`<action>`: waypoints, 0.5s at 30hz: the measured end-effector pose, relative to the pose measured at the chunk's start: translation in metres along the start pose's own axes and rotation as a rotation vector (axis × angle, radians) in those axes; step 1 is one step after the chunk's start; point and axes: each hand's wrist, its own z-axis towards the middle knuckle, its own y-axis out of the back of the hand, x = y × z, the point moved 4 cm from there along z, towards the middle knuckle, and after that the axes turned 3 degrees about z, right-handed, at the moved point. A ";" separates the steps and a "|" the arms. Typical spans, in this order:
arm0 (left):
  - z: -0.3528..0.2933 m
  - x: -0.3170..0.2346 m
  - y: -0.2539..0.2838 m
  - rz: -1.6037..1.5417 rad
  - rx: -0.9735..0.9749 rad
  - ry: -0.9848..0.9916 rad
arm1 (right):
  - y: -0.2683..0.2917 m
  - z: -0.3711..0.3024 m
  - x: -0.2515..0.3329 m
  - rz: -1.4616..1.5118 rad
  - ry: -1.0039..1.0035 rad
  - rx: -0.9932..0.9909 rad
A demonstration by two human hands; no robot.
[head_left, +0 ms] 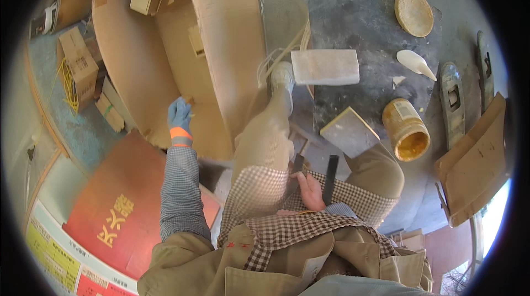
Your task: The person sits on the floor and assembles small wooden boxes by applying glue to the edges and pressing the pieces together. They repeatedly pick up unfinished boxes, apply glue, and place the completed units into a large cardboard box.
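Observation:
My left hand (pixel 180 116), in a blue glove with an orange cuff, reaches into a large open cardboard box (pixel 130 67). Its fingers are bunched together near the box's lower end, with a small brownish piece (pixel 189 99) at the fingertips; what they hold is mostly hidden. Over my lap, my bare right hand (pixel 310 191) is half closed beside a checked apron (pixel 259 185). Its fingertips meet the lower end of a dark handle (pixel 298 162), but what lies inside the fingers is hidden. A black bar (pixel 330 177) stands beside that hand.
Small pale blocks (pixel 144 2) lie in the box. On a dark board (pixel 353 20) at right are a pale slab (pixel 324 67), round lid (pixel 414 14), white scoop (pixel 415 64) and tilted jar of amber paste (pixel 406 130). A square plate (pixel 350 132) lies near my knee; a red panel (pixel 124 202) lies left.

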 end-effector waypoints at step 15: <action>0.240 0.260 0.085 0.445 -0.403 0.337 | 0.001 0.059 -0.026 0.087 -0.028 -0.246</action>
